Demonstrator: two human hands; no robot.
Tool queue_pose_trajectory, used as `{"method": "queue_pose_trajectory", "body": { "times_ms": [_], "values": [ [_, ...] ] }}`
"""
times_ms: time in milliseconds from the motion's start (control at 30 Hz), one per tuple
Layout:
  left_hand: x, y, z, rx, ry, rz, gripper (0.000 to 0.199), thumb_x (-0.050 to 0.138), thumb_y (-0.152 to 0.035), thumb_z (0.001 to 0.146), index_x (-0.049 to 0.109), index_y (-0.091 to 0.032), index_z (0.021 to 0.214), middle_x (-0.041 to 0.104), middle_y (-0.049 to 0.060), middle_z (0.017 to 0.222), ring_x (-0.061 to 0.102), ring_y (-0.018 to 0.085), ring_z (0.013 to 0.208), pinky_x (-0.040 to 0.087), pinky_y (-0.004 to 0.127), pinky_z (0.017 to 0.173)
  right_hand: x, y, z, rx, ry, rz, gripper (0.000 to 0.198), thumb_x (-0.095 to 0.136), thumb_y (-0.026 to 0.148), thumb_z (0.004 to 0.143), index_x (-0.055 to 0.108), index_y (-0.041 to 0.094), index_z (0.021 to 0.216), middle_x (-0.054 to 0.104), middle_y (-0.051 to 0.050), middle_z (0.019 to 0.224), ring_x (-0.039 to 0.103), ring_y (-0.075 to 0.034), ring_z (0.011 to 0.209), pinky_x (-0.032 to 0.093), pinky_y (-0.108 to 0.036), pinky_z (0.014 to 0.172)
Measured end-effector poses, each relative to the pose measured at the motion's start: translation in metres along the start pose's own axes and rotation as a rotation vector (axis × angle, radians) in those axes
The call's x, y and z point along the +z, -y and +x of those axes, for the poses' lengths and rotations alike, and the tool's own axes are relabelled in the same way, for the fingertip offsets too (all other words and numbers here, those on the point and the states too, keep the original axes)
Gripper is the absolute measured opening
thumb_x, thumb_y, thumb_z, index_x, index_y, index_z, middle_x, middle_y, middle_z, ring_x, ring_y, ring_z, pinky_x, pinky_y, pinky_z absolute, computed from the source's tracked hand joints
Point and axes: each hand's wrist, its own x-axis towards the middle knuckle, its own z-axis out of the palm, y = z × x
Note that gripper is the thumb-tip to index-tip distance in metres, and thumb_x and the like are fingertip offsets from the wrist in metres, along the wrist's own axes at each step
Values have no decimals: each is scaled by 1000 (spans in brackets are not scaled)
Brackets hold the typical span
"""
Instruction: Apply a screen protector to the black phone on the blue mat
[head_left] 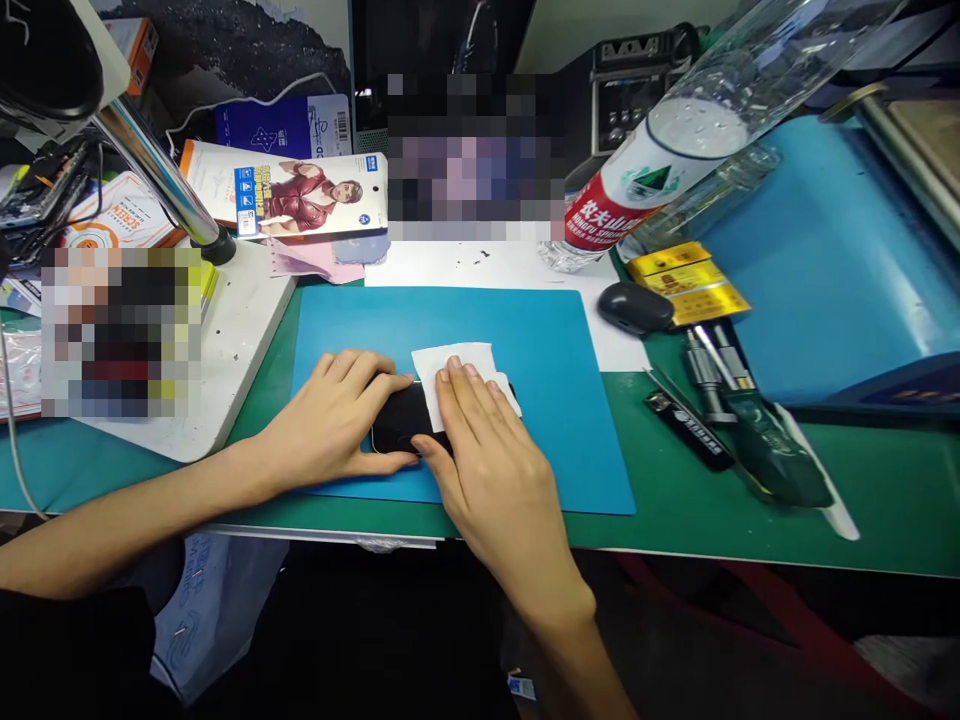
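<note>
A black smartphone (401,420) lies on a blue mat (540,400) in front of me. My left hand (337,420) is closed around its left end, thumb on the near edge and fingers on the far edge. A white wipe (457,357) covers the right part of the screen. My right hand (499,455) holds this wipe against the glass, its fingers straight and close together on top. The right thumb rests by the phone's near edge. Much of the screen's right half is hidden by the wipe and hand.
On the right are a water bottle (607,205), a black earbud-style case (636,307), a yellow box (688,283), a black lighter-like strip (688,430) and a green-handled tool (780,450). A lamp pole (161,170) on a white base (240,350) stands left. Packaging (315,195) lies behind the mat.
</note>
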Motion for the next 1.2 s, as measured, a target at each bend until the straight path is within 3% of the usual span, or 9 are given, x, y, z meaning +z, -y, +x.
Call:
{"method": "queue_pose_trajectory", "body": {
  "times_ms": [133, 233, 400, 533, 700, 800, 1000, 1200],
  "values": [
    [-1, 0, 0, -14, 21, -19, 74, 66, -70, 97, 57, -13, 143, 64, 20, 132, 59, 38, 118, 47, 50, 96, -1, 13, -11, -15, 9, 2, 74, 49, 45, 111, 28, 4, 170, 41, -23, 171, 38, -33, 163, 40, -53, 132],
    [-5, -1, 1, -35, 23, -101, 78, 53, -76, 101, 56, -12, 145, 64, 20, 133, 58, 37, 119, 46, 52, 100, -4, 21, -27, -49, 15, 27, 75, 48, 45, 112, 27, 4, 171, 42, -22, 171, 36, -32, 164, 41, -52, 132],
    [-12, -2, 1, -191, -44, -388, 59, 19, -52, 116, 57, -19, 144, 68, 12, 134, 60, 29, 117, 45, 49, 103, 2, 21, -7, -49, 17, 47, 76, 49, 46, 111, 24, 8, 172, 43, -21, 171, 39, -32, 162, 42, -53, 131],
    [-10, -1, 0, -213, -228, -499, 55, 23, -53, 116, 57, -20, 143, 69, 9, 128, 60, 25, 116, 46, 45, 106, 8, 27, 12, -35, 27, 65, 74, 48, 51, 111, 38, 3, 166, 43, -22, 170, 40, -33, 162, 38, -51, 134],
    [-5, -1, -2, -282, -407, -552, 51, 27, -54, 115, 61, -25, 139, 69, 7, 120, 60, 25, 113, 48, 45, 103, 0, 42, -12, -96, 59, 96, 70, 52, 46, 110, 42, 3, 164, 44, -19, 170, 40, -31, 162, 41, -49, 133],
    [-3, 0, -3, -319, -445, -577, 51, 27, -55, 114, 63, -26, 136, 68, 8, 119, 59, 26, 114, 48, 47, 104, 0, 44, -13, -106, 47, 67, 69, 53, 47, 110, 47, 1, 160, 48, -19, 168, 46, -32, 159, 43, -48, 132],
    [-2, 2, -4, -325, -456, -588, 48, 27, -53, 115, 63, -27, 132, 67, 7, 120, 59, 25, 113, 48, 48, 105, 11, 44, 24, -77, 26, 61, 65, 47, 47, 112, 50, 2, 159, 48, -18, 167, 47, -30, 158, 41, -47, 133],
    [-4, -3, -4, -326, -438, -571, 50, 26, -56, 115, 65, -28, 130, 68, 7, 115, 57, 26, 112, 48, 48, 105, 2, 57, -11, -108, 33, 81, 66, 55, 46, 109, 51, 2, 158, 50, -19, 166, 47, -31, 158, 44, -48, 131]
  ]
}}
